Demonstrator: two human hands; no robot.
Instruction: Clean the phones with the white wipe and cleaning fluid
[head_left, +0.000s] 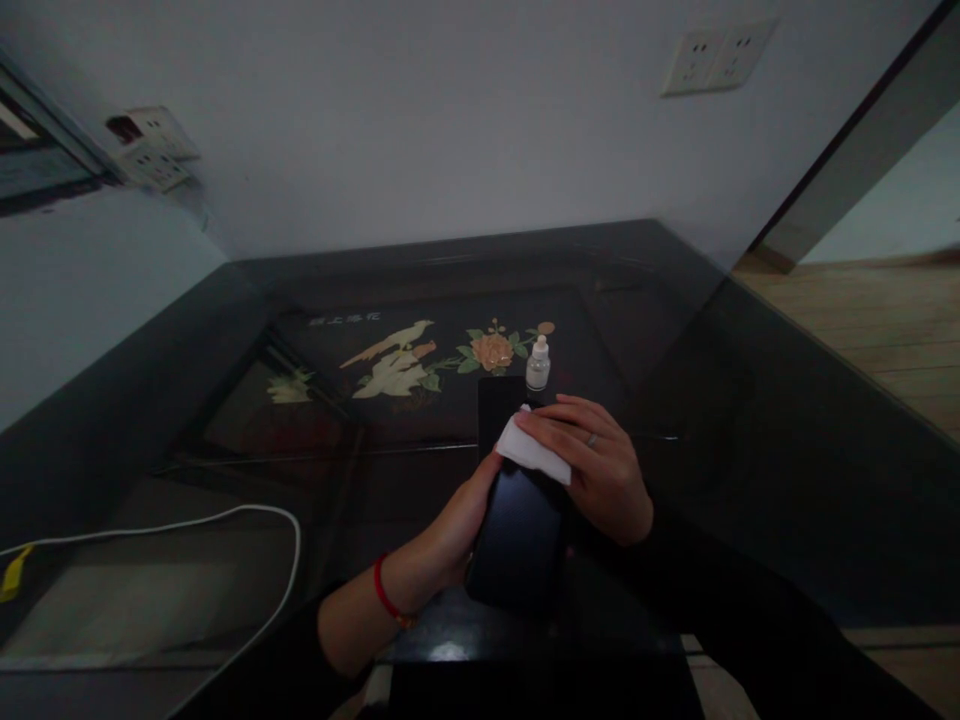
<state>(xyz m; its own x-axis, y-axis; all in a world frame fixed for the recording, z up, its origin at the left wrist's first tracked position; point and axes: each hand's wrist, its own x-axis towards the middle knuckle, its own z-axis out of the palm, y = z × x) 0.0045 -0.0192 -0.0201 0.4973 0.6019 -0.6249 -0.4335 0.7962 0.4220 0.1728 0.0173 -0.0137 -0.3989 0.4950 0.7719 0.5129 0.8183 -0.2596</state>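
Observation:
My left hand (465, 515) grips a dark smartphone (521, 540) by its left side, with the thumb along the edge and the other fingers hidden. A red cord bracelet (386, 590) circles that wrist. Against the upper part of the phone's dark face, my right hand (596, 460) presses a folded white wipe (531, 452) under its fingers. Just beyond the hands stands a small bottle (538, 364) with a white dropper cap, upright on the table. Partly covered by the wipe and hands, a flat black rectangular thing (495, 400) lies behind the phone; its kind is unclear.
The glossy black table (637, 330) bears an inlaid picture of birds and a flower (491, 350). A white cable (202, 518) with a yellow tag (15, 573) curves across the left. Wall sockets (720, 58) are at upper right, more sockets (156, 150) at upper left.

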